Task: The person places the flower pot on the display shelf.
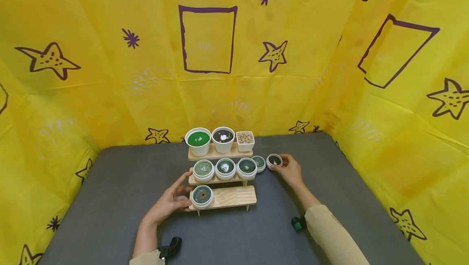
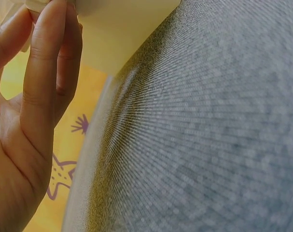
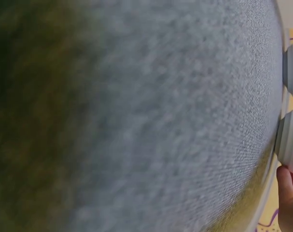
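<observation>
A three-tier wooden stand (image 1: 234,197) holds white cups and bowls with green, dark and speckled contents. My left hand (image 1: 169,204) is at the stand's left end, its fingers (image 2: 42,63) pinching a pale edge in the left wrist view. Near its thumb, a round bowl (image 1: 202,196) with teal contents and a brown spot sits on the lowest tier. My right hand (image 1: 290,171) grips a small ridged white bowl (image 1: 274,161) with dark contents, right of the stand. Another bowl (image 1: 259,163) with green contents stands between it and the middle tier; both show as ridged sides (image 3: 290,140) in the right wrist view.
The top tier carries a green-filled cup (image 1: 198,141), a dark-filled cup (image 1: 223,139) and a square cup (image 1: 245,141) of beige pieces. Three round bowls line the middle tier. Grey cloth (image 1: 234,240) covers the table; yellow patterned curtains (image 1: 293,94) stand behind and beside it.
</observation>
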### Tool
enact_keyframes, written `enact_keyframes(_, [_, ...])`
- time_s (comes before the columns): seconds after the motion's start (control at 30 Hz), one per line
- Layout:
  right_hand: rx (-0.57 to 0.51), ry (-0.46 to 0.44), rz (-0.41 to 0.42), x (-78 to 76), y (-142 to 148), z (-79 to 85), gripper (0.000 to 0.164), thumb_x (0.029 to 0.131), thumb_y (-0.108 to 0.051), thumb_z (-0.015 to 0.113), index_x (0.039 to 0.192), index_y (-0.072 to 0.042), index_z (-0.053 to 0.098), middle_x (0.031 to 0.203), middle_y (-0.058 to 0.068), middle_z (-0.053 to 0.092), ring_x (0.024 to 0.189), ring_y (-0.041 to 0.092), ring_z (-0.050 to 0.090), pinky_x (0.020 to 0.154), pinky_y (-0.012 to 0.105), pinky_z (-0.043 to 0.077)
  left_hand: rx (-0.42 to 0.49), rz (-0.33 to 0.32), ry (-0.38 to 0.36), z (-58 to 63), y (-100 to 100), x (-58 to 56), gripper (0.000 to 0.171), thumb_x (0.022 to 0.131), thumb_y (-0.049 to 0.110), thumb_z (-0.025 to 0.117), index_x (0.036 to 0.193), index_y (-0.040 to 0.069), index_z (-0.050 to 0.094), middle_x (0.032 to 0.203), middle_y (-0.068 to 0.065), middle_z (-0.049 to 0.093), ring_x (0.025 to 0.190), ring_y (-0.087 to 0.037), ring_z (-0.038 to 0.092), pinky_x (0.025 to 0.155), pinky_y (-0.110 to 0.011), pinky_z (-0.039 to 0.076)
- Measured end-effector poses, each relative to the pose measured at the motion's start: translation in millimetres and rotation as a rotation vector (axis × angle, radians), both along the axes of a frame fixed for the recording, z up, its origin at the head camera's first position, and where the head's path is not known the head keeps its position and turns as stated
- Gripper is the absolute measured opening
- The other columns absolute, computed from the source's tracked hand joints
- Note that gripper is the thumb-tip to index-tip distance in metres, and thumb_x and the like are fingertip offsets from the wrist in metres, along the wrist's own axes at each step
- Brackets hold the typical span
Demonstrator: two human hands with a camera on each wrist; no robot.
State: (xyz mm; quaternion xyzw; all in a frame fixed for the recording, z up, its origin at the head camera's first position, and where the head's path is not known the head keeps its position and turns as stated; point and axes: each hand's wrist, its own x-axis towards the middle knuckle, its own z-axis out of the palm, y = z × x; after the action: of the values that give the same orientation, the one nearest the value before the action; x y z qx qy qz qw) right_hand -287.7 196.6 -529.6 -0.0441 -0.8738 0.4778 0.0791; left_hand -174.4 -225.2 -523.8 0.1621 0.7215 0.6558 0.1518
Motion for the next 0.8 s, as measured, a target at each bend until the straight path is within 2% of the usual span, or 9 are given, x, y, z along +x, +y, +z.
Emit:
enact_keyframes(0.33, [-0.041, 0.019, 0.016, 5.6, 8, -3.3, 0.056, 0.077, -0.011, 0.083, 0.125, 0.003, 0.058, 0.123, 0.026, 0.066, 0.116, 0.037, 0.065, 0.095, 0.036, 0.057, -0.006, 0.003, -0.007, 0.0, 0, 0.0, 0.091, 0.091, 0.002, 0.067, 0.159, 0.025, 0.012, 0.129, -0.042, 0.039, 0.079, -0.005, 0.067, 0.069, -0.029, 0.061])
enact_keyframes(0.8, [-0.084, -0.007, 0.103, 25.6, 11, 14.6, 0.057, 0.077, -0.012, 0.084, 0.126, 0.000, 0.058, 0.124, 0.023, 0.064, 0.116, 0.034, 0.065, 0.093, 0.029, 0.058, -0.022, 0.012, -0.017, 1.1, 0, -0.4, 0.091, 0.090, 0.002, 0.067, 0.159, 0.023, 0.011, 0.129, -0.041, 0.040, 0.078, -0.006, 0.067, 0.069, -0.031, 0.062])
